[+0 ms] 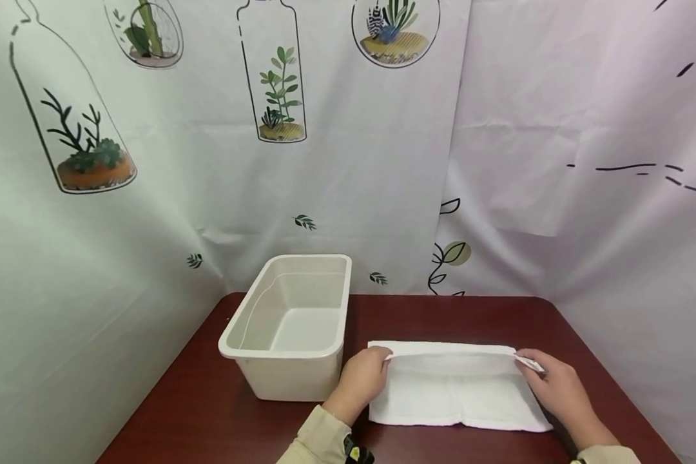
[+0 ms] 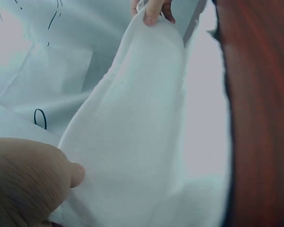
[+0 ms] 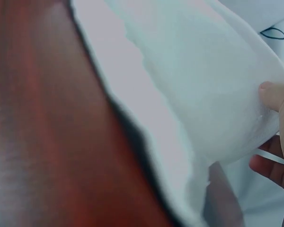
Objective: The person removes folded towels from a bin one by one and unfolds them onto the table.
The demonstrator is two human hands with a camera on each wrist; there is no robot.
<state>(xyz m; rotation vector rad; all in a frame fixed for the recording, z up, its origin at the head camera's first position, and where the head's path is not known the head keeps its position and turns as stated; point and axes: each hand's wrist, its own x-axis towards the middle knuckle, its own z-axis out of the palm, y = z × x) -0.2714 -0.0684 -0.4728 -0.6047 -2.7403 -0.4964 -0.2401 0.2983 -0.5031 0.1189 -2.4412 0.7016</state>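
Observation:
A white cloth (image 1: 441, 393), folded into a rectangle, lies on the right part of the table in the head view. My left hand (image 1: 364, 375) pinches its left edge near the far corner, thumb on top. At the opposite end my right hand (image 1: 557, 385) pinches the same edge, with a small white tag (image 1: 530, 364) by its fingers. Between the hands this edge is raised; in the left wrist view the cloth (image 2: 128, 113) slopes up from the table toward it. The right wrist view has the right thumb (image 3: 274, 94) on the cloth, other fingers beneath.
An off-white plastic tub (image 1: 290, 354) with nothing inside stands left of the cloth, close by my left forearm. Dark red wood makes up the tabletop (image 1: 180, 412). A white curtain (image 1: 348, 180) printed with plants and jars hangs behind and at both sides.

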